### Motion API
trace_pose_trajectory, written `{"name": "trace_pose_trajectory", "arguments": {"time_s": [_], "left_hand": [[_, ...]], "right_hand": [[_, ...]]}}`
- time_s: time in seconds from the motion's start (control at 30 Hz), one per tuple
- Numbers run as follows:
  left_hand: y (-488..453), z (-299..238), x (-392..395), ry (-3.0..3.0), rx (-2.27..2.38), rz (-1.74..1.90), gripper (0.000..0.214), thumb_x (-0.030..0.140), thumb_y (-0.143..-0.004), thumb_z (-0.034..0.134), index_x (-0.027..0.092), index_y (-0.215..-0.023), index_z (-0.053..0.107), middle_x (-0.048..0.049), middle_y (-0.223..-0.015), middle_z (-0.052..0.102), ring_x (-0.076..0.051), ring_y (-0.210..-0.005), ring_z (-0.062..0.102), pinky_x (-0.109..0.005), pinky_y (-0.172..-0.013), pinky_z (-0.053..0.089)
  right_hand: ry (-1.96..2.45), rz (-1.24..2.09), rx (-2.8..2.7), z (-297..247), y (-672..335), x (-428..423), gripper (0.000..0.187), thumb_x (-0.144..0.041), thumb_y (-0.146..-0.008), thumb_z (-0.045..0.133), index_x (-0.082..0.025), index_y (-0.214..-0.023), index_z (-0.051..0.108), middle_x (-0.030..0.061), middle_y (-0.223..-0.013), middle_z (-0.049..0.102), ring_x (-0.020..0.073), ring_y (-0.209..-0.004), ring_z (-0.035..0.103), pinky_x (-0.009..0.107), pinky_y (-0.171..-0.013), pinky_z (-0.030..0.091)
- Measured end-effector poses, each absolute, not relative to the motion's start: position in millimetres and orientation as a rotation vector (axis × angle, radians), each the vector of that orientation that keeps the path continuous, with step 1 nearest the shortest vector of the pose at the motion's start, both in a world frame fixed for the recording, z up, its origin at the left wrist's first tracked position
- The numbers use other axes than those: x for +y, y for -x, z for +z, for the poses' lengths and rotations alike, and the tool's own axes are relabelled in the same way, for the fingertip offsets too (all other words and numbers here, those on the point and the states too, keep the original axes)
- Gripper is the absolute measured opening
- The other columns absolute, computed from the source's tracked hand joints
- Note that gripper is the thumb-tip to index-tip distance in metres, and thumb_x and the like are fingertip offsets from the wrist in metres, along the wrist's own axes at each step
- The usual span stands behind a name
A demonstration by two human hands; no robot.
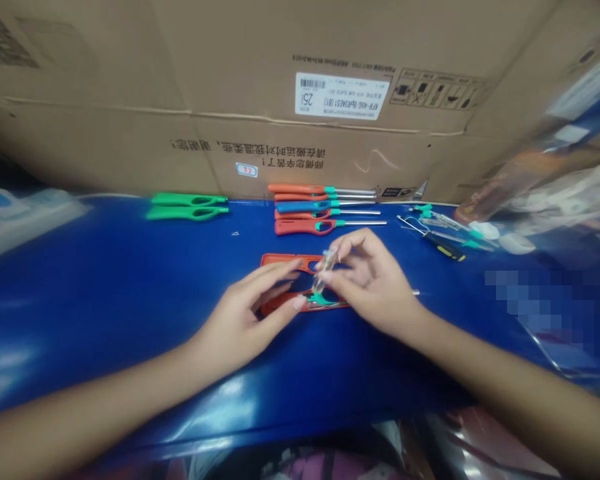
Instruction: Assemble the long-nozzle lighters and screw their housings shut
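A small clear piece is held above the lower of two orange shell halves, pinched between the thumb and bent fingers of the right hand. The left hand is held half open, thumb and fingers parted around the left ends of the halves; nothing is seen gripped in it. Its thumb tip is placed at the lower shell half, its fingertips near the upper shell half; whether both are pressed cannot be told. In the lower half a green trigger is seated, with a thin metal part partly covered by the right hand.

Beyond the hands, long lighters are laid in a stack of rows, red and orange with one blue, metal tubes pointed right. Two green handles are placed to the left. To the right, a screwdriver is laid beside loose parts. All are supported on a blue table, backed by a printed cardboard sheet with its lettering upside down.
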State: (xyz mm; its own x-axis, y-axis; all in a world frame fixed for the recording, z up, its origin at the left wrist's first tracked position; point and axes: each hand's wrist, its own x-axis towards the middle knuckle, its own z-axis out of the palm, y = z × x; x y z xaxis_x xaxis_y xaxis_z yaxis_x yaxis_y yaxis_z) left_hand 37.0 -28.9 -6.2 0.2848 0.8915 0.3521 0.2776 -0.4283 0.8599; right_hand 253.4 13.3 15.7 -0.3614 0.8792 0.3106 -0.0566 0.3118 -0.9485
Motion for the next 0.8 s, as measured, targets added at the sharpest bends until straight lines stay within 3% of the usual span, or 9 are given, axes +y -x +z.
{"name": "trace_pose_trajectory", "arguments": {"time_s": [0.17, 0.3, 0.47, 0.63, 0.8], "left_hand": [[-42, -8, -29, -1.516, 0.890, 1.043, 0.048, 0.024, -0.087, 0.077, 0.017, -0.132, 0.066, -0.0104, -0.126, 0.074, -0.025, -0.111, 0.074, -0.044, -0.101, 0.062], [-42, -4, -28, -1.563, 0.901, 1.067, 0.027, 0.016, -0.084, 0.079, 0.016, -0.111, 0.077, -0.0066, -0.109, 0.080, -0.021, -0.094, 0.079, -0.031, -0.088, 0.067], [-42, 1, -27, -1.713, 0.906, 1.095, 0.021, 0.012, -0.082, 0.080, 0.016, -0.103, 0.080, -0.0046, -0.101, 0.081, -0.016, -0.085, 0.079, -0.021, -0.078, 0.066], [-36, 3, -25, -1.877, 1.020, 1.123, 0.017, 0.016, -0.085, 0.077, 0.017, -0.102, 0.080, -0.0051, -0.101, 0.081, -0.016, -0.088, 0.077, -0.023, -0.082, 0.063], [-26, 8, -19, -1.939, 1.088, 1.185, 0.015, 0.020, -0.082, 0.082, 0.016, -0.096, 0.078, -0.0033, -0.090, 0.079, -0.014, -0.078, 0.072, -0.021, -0.075, 0.058]], "right_hand": [[0.725, 1.421, -1.616, 8, -242, -8, 0.042, -0.024, -0.083, 0.078, -0.029, -0.099, 0.040, -0.0022, -0.099, 0.055, 0.0118, -0.088, 0.066, 0.028, -0.074, 0.065], [0.733, 1.401, -1.638, 3, -245, -5, 0.039, -0.024, -0.084, 0.078, -0.028, -0.099, 0.041, -0.0028, -0.096, 0.056, 0.0108, -0.089, 0.066, 0.027, -0.076, 0.065], [0.800, 1.307, -1.730, 2, -248, -7, 0.038, -0.024, -0.083, 0.080, -0.027, -0.098, 0.045, -0.0036, -0.090, 0.063, 0.0118, -0.082, 0.071, 0.027, -0.075, 0.065], [0.772, 0.851, -2.090, 12, -257, -5, 0.014, -0.019, -0.093, 0.064, -0.024, -0.098, 0.053, 0.0009, -0.094, 0.068, 0.0135, -0.084, 0.069, 0.029, -0.078, 0.059], [0.694, 0.430, -2.428, 18, -271, 5, 0.006, -0.016, -0.095, 0.057, -0.021, -0.097, 0.059, 0.0026, -0.092, 0.068, 0.0161, -0.086, 0.061, 0.031, -0.076, 0.050]]}}
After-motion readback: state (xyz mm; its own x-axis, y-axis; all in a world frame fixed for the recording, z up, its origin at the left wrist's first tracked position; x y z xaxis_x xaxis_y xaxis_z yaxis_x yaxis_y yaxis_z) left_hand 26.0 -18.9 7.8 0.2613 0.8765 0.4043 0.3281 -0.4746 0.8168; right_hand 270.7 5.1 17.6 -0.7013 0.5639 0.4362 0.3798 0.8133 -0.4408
